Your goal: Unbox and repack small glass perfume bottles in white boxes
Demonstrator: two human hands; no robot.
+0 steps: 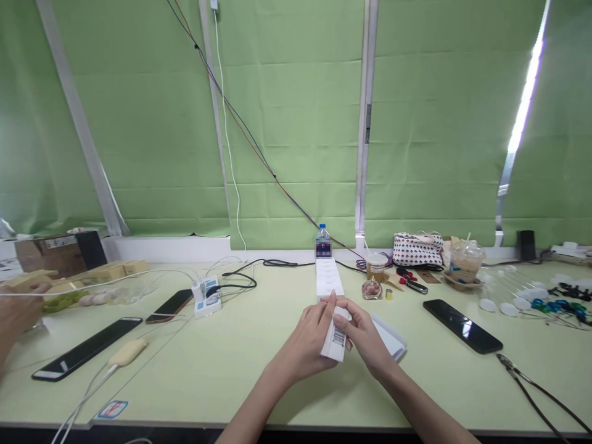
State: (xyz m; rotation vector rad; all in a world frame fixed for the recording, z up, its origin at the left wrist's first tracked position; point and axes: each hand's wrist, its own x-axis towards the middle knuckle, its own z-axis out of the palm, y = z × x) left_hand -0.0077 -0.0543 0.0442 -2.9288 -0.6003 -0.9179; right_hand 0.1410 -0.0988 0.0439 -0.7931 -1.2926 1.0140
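Both my hands hold a small white box (333, 344) with a barcode on its side, tilted above the table. My left hand (309, 336) wraps its left side, while my right hand (365, 336) grips the upper right edge with thumb and fingers. Just beyond my fingers, a row of white boxes (328, 277) stretches back toward a bottle with a blue cap (322, 237). Under my right wrist lies an open, shallow white tray or lid (391, 339). The fingers cover much of the box in my hands.
Phones lie left (87, 348) and right (462, 325). Pliers (513, 370) rest at the right edge. A power strip (208, 299) with cables stands left of centre. Drinks (377, 266), a patterned pouch (417, 250) and small parts line the back right. Another person's hand (21, 308) is at far left.
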